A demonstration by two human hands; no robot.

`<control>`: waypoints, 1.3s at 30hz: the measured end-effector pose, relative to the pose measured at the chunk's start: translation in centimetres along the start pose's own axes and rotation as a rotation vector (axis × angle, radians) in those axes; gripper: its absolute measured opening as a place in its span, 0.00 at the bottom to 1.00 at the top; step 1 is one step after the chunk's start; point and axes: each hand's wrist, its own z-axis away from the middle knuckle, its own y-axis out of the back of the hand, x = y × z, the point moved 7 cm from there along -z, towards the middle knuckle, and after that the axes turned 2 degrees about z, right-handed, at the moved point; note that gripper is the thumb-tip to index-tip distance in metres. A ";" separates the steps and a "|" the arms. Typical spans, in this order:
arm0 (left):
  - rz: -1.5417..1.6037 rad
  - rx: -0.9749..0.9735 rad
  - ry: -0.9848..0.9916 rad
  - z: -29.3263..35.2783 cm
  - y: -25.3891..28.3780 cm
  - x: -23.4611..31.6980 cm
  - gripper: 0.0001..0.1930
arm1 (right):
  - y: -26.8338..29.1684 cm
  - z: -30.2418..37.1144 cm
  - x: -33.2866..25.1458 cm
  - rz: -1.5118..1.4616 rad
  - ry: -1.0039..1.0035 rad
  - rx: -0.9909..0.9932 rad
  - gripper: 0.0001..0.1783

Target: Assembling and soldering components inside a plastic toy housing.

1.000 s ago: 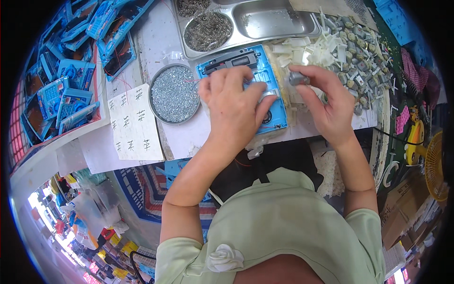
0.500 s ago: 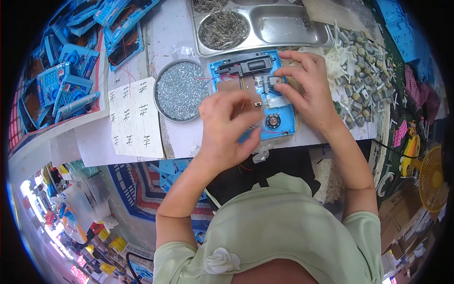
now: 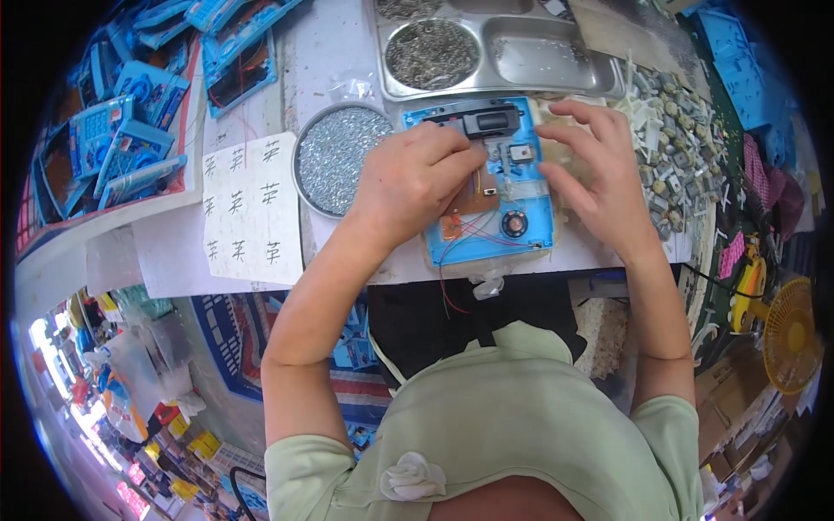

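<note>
So we're looking at a blue rectangular plastic housing [image 3: 539,239] lying open on the white surface [image 3: 321,52], right in front of us, and we're using it as our landmark for everything else. Our left hand [image 3: 419,178] is over its upper left part, fingers bunched close together and pointing inward. We can't tell if they're pinching anything, since the back of the hand blocks the view. Our right hand [image 3: 598,169] is at the housing's right edge, thumb and fingers spread wide with nothing in the grip; whether a fingertip touches the edge, we can't say.

Inside the housing we've got a long black plastic part [image 3: 493,122] along the far end, a small boxy silver-grey motor [image 3: 521,154] toward the right side, a flat brown circuit board [image 3: 473,200] partly under the left hand, and a round dark speaker [image 3: 514,224] at the near right, with thin red wires [image 3: 482,233] running beside it.

Left of the housing there's a round metal dish of small silver screws [image 3: 340,154], and farther left a heap of blue plastic casings [image 3: 130,130]. Beyond it sits a shiny compartmented metal tray [image 3: 543,80]. To its right we've got a pile of grey motors [image 3: 673,156].
</note>
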 end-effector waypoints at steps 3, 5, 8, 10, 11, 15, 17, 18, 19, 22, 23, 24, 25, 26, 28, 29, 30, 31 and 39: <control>0.053 -0.010 -0.013 -0.9 -0.1 0.5 0.14 | 4.7 3.5 1.3 -0.016 -0.077 0.146 0.16; 0.103 -0.019 -0.019 -1.1 -0.4 0.7 0.13 | 8.8 9.3 5.6 -0.265 -0.398 0.457 0.14; 0.134 -0.009 0.005 -1.1 -0.8 0.2 0.12 | 16.8 21.0 14.1 -0.385 -0.637 0.960 0.12; 0.170 -0.002 0.132 -1.3 -1.1 0.0 0.10 | 20.1 28.9 19.8 -0.845 -0.633 1.057 0.16; 0.190 0.001 0.192 -1.5 -1.3 -0.2 0.10 | 20.3 29.4 19.3 -0.937 -0.706 1.092 0.16; 0.273 0.003 0.262 -1.9 -1.6 -0.4 0.07 | 20.4 30.8 20.5 -0.829 -0.773 1.223 0.16; 0.333 0.025 0.343 -1.9 -1.6 -0.5 0.06 | 20.7 29.4 21.2 -0.709 -0.751 1.234 0.16; 0.342 0.033 0.370 -1.9 -1.7 -0.5 0.06 | 21.2 28.4 21.9 -0.652 -0.715 1.222 0.16; 0.350 0.039 0.399 -2.0 -1.8 -0.4 0.06 | 21.4 27.2 22.6 -0.623 -0.708 1.212 0.16; 0.405 0.042 0.484 -1.9 -2.0 -0.5 0.06 | 21.9 23.6 24.0 -0.593 -0.737 1.185 0.16; 0.429 0.046 0.515 -1.7 -2.1 -0.6 0.06 | 22.0 23.4 23.9 -0.570 -0.775 1.183 0.16; 0.399 0.049 0.455 -2.0 -1.9 -0.3 0.06 | 22.2 23.4 23.8 -0.546 -0.813 1.183 0.16; 0.374 0.055 0.395 -2.1 -1.9 -0.1 0.07 | 22.3 23.5 23.8 -0.516 -0.850 1.180 0.16; 0.347 0.062 0.342 -2.1 -1.8 0.1 0.07 | 23.6 25.3 23.5 -0.343 -0.826 1.148 0.17; 0.303 0.097 0.306 -2.1 -1.8 0.4 0.06 | 26.0 30.0 22.8 -0.192 -0.814 1.159 0.18; 0.270 0.112 0.292 -1.9 -1.7 0.6 0.06 | 25.6 29.4 19.9 -0.263 -0.838 1.193 0.21; 0.186 0.109 0.248 -2.0 -1.7 0.9 0.06 | 26.0 31.1 18.5 -0.345 -0.796 1.292 0.23; 0.104 0.103 0.203 -2.1 -1.6 1.3 0.05 | 26.7 34.3 18.9 -0.477 -0.737 1.326 0.21; -0.126 0.113 0.166 -3.4 -2.3 2.4 0.07 | 14.5 25.1 12.7 -1.264 -0.689 1.065 0.38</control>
